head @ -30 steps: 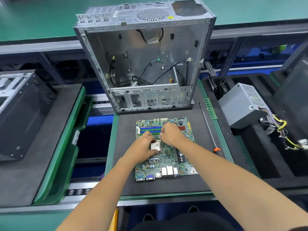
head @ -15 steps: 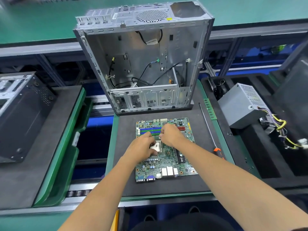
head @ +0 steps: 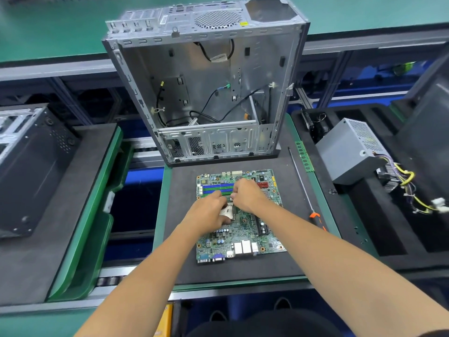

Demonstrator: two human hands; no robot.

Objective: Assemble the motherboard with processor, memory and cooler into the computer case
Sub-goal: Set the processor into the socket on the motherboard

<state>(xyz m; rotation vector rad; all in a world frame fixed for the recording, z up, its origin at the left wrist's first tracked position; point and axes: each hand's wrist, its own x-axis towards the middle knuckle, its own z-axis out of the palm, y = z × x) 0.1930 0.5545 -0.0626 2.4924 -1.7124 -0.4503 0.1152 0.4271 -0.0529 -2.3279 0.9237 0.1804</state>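
Motherboard (head: 239, 229) lies flat on the black foam pad (head: 184, 239), centre of the bench, ports edge toward 6 o'clock. Both hands are on it at the CPU socket (head: 228, 212). Left hand (head: 209, 212) comes in from 7 o'clock, its fingers curled down over the socket's left side; I can't tell whether they pinch anything. Right hand (head: 247, 195) comes in from 5 o'clock, clenched just above the socket beside the blue and green memory slots (head: 216, 188); what it grasps, if anything, is hidden from me. Open computer case (head: 206, 93) stands at 12 o'clock, touching the pad's far edge, loose cables inside. Orange-handled screwdriver (head: 303, 186) lies at 3 o'clock of the board, a memory stick (head: 304, 156) just beyond it. Grey power supply (head: 349, 152) further out at 2 o'clock.
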